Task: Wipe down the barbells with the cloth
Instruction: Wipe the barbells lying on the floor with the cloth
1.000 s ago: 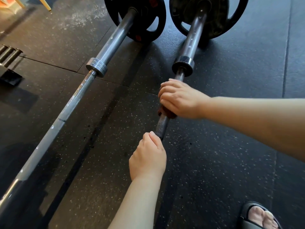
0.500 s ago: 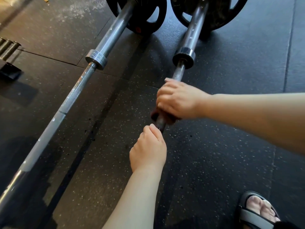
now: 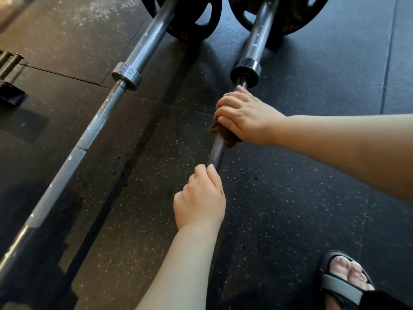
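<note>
Right barbell (image 3: 218, 151): lies on the floor (image 3: 290, 198), long axis running from the near centre up to the far right, its plate end pointing away from the person.
Left barbell (image 3: 89, 133): just beside it on the left, long axis from the near left corner to the far centre; the 2 bars draw closer together toward their far ends.
Cloth (image 3: 228, 139): brown, bunched round the right barbell's thin shaft, near the collar (image 3: 245, 71) but not touching it.
Right hand (image 3: 245, 117): reaches in from the right, fingers curled over the cloth and gripping it against the shaft.
Left hand (image 3: 200, 200): nearer on the same shaft, fingers curled round the bar; a short bare stretch of shaft shows between the 2 hands.
Plates: 1 black plate (image 3: 194, 21) on the left barbell, 1 (image 3: 279, 16) on the right barbell, side by side at the far edge.
Around: a foot in a grey sandal (image 3: 342, 278) at the near right, well apart from the bar; a dark flat object (image 3: 11, 95) and some thin metal bars (image 3: 9, 61) at the left edge.
</note>
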A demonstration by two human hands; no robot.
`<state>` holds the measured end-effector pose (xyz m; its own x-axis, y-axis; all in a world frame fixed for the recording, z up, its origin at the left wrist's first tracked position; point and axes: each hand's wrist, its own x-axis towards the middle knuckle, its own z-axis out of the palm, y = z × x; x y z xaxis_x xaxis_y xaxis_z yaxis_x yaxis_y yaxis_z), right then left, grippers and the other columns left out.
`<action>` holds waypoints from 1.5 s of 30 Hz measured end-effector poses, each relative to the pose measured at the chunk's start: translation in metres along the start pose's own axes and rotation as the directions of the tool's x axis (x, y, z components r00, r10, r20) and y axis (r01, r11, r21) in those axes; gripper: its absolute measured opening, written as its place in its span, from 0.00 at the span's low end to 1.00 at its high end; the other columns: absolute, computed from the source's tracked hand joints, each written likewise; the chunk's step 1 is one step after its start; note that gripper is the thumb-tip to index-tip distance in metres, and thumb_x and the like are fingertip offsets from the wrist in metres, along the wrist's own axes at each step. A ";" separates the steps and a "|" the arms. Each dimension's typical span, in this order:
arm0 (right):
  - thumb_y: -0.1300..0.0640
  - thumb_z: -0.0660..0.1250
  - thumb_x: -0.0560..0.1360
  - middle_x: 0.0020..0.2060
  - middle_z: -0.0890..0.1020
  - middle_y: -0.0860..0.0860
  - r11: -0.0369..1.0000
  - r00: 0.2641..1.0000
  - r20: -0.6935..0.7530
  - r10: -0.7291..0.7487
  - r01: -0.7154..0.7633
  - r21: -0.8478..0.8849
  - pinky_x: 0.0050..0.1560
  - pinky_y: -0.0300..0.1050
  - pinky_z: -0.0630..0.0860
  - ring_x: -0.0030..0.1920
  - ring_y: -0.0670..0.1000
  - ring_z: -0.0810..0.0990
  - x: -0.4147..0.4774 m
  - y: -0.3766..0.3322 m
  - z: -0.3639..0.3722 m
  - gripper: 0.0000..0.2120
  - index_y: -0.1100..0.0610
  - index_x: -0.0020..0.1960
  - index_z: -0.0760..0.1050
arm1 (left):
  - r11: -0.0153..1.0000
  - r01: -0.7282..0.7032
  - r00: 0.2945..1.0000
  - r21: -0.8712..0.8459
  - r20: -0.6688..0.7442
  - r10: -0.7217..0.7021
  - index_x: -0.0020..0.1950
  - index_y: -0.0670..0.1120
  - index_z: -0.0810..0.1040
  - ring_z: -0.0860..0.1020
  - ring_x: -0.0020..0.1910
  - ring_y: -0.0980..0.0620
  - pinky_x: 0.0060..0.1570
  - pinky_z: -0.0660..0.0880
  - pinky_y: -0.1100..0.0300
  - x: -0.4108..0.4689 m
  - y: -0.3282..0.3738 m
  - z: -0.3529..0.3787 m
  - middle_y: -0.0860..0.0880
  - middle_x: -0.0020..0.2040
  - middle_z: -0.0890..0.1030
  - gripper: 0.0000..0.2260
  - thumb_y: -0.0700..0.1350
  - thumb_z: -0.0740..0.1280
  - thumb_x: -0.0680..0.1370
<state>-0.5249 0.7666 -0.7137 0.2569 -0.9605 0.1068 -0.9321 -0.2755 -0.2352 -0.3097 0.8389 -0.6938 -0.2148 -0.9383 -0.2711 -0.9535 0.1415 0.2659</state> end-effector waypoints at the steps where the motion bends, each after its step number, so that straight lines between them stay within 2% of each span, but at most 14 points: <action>1: 0.47 0.52 0.86 0.65 0.76 0.51 0.999 0.999 -0.006 0.049 -0.049 -0.004 0.80 0.57 0.44 0.74 0.57 0.66 0.003 0.003 0.000 0.18 0.52 0.64 0.78 | 0.999 0.018 0.999 -0.042 0.045 -0.016 0.61 0.51 0.71 0.78 0.39 0.56 0.39 0.73 0.59 0.004 -0.001 -0.002 0.54 0.45 0.79 0.24 0.60 0.40 0.83; 5: 0.49 0.56 0.83 0.57 0.80 0.52 1.000 0.993 -0.118 0.005 -0.007 -0.024 0.77 0.62 0.53 0.69 0.60 0.70 -0.004 -0.033 0.011 0.18 0.55 0.53 0.83 | 0.990 0.068 0.993 -0.121 0.106 -0.056 0.58 0.50 0.73 0.77 0.43 0.55 0.45 0.70 0.55 0.013 -0.002 -0.007 0.53 0.49 0.82 0.24 0.59 0.41 0.85; 11: 0.48 0.55 0.85 0.62 0.78 0.49 0.978 0.979 0.020 -0.204 0.203 0.051 0.81 0.55 0.48 0.71 0.54 0.70 -0.015 -0.038 0.011 0.16 0.51 0.62 0.80 | 0.981 0.100 0.991 -0.168 0.106 -0.083 0.54 0.52 0.72 0.79 0.45 0.54 0.51 0.78 0.51 0.017 -0.005 -0.004 0.53 0.46 0.81 0.22 0.59 0.42 0.85; 16: 0.49 0.55 0.85 0.58 0.79 0.52 1.000 0.998 -0.062 -0.002 0.002 -0.002 0.78 0.60 0.54 0.68 0.59 0.71 -0.001 -0.016 0.006 0.17 0.54 0.57 0.81 | 0.924 0.193 0.966 -0.329 0.231 -0.119 0.59 0.50 0.75 0.81 0.48 0.57 0.56 0.78 0.54 0.025 -0.007 -0.003 0.54 0.45 0.85 0.24 0.59 0.42 0.86; 19: 0.48 0.52 0.83 0.55 0.80 0.50 0.998 0.994 -0.093 -0.049 0.045 -0.042 0.78 0.60 0.51 0.67 0.59 0.72 -0.012 -0.051 0.016 0.21 0.54 0.53 0.83 | 0.946 0.145 0.976 -0.291 0.201 -0.088 0.58 0.50 0.74 0.80 0.48 0.54 0.55 0.76 0.51 0.023 -0.007 -0.005 0.53 0.47 0.84 0.23 0.59 0.43 0.86; 23: 0.48 0.54 0.85 0.59 0.80 0.49 0.974 0.974 0.019 -0.224 0.224 0.029 0.81 0.56 0.50 0.69 0.55 0.72 -0.020 -0.058 0.013 0.18 0.51 0.58 0.81 | 0.984 0.085 0.993 -0.154 0.091 -0.072 0.53 0.50 0.73 0.77 0.45 0.51 0.55 0.76 0.49 0.016 -0.005 -0.007 0.53 0.43 0.77 0.21 0.57 0.44 0.86; 25: 0.46 0.53 0.85 0.59 0.80 0.49 0.981 0.981 0.037 -0.191 0.190 0.022 0.80 0.57 0.53 0.67 0.55 0.74 -0.008 -0.035 0.009 0.18 0.50 0.60 0.80 | 0.987 0.072 0.995 -0.143 0.076 -0.061 0.56 0.49 0.74 0.80 0.46 0.51 0.58 0.77 0.46 0.012 -0.003 -0.006 0.54 0.42 0.76 0.24 0.58 0.42 0.86; 28: 0.44 0.48 0.84 0.58 0.79 0.51 1.000 1.000 0.017 -0.006 0.006 -0.031 0.79 0.61 0.53 0.66 0.57 0.74 0.007 -0.010 0.004 0.24 0.52 0.59 0.80 | 0.988 0.075 0.996 -0.131 0.059 -0.068 0.56 0.49 0.73 0.80 0.42 0.53 0.53 0.80 0.46 0.009 -0.002 -0.003 0.55 0.41 0.77 0.23 0.58 0.42 0.85; 31: 0.45 0.48 0.82 0.57 0.79 0.52 0.993 0.997 -0.037 0.071 -0.074 -0.092 0.78 0.64 0.53 0.67 0.60 0.72 0.004 -0.028 0.011 0.25 0.54 0.56 0.82 | 0.993 0.046 0.999 -0.111 0.034 -0.043 0.57 0.50 0.72 0.80 0.40 0.53 0.49 0.80 0.47 0.004 0.000 -0.004 0.53 0.43 0.80 0.21 0.57 0.42 0.85; 35: 0.46 0.52 0.84 0.58 0.80 0.49 0.990 0.990 -0.032 -0.140 0.140 0.007 0.80 0.59 0.50 0.70 0.57 0.70 -0.021 -0.060 0.015 0.21 0.53 0.56 0.82 | 0.997 -0.004 1.000 -0.076 -0.009 0.003 0.60 0.51 0.72 0.79 0.43 0.52 0.49 0.77 0.50 0.000 0.000 -0.006 0.52 0.48 0.80 0.20 0.56 0.43 0.86; 38: 0.45 0.52 0.85 0.61 0.79 0.48 0.972 0.972 0.041 -0.230 0.228 0.062 0.79 0.56 0.56 0.70 0.55 0.71 -0.017 -0.038 0.006 0.20 0.50 0.61 0.80 | 0.994 0.013 1.000 -0.105 0.001 -0.013 0.58 0.51 0.72 0.78 0.39 0.55 0.46 0.78 0.52 0.001 -0.001 -0.005 0.54 0.44 0.79 0.20 0.57 0.43 0.85; 41: 0.44 0.53 0.85 0.62 0.78 0.50 0.997 0.997 -0.049 -0.058 0.060 0.047 0.76 0.58 0.61 0.67 0.57 0.72 -0.006 -0.011 0.003 0.20 0.51 0.61 0.80 | 0.990 0.034 0.999 -0.134 0.025 -0.031 0.55 0.51 0.72 0.78 0.37 0.55 0.44 0.79 0.52 0.003 -0.001 -0.005 0.54 0.41 0.79 0.21 0.58 0.42 0.84; 43: 0.44 0.52 0.84 0.63 0.77 0.52 0.996 0.995 -0.076 0.060 -0.054 0.074 0.78 0.61 0.56 0.71 0.58 0.69 -0.007 -0.016 0.006 0.21 0.52 0.60 0.81 | 0.990 0.042 0.999 -0.137 0.026 -0.039 0.54 0.51 0.72 0.79 0.37 0.54 0.45 0.81 0.50 0.003 -0.001 -0.005 0.54 0.41 0.79 0.21 0.58 0.42 0.84; 45: 0.45 0.52 0.83 0.63 0.78 0.53 0.994 0.991 -0.111 0.069 -0.059 0.088 0.79 0.63 0.53 0.73 0.60 0.67 -0.013 -0.036 0.012 0.22 0.53 0.58 0.82 | 0.990 0.039 0.999 -0.137 0.026 -0.036 0.53 0.51 0.71 0.78 0.37 0.54 0.46 0.80 0.49 0.002 0.000 -0.006 0.53 0.41 0.79 0.20 0.57 0.43 0.85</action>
<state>-0.4912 0.7888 -0.7186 0.1621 -0.9670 0.1968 -0.9194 -0.2204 -0.3257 -0.3087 0.8350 -0.6893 -0.1857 -0.9341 -0.3049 -0.9235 0.0599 0.3790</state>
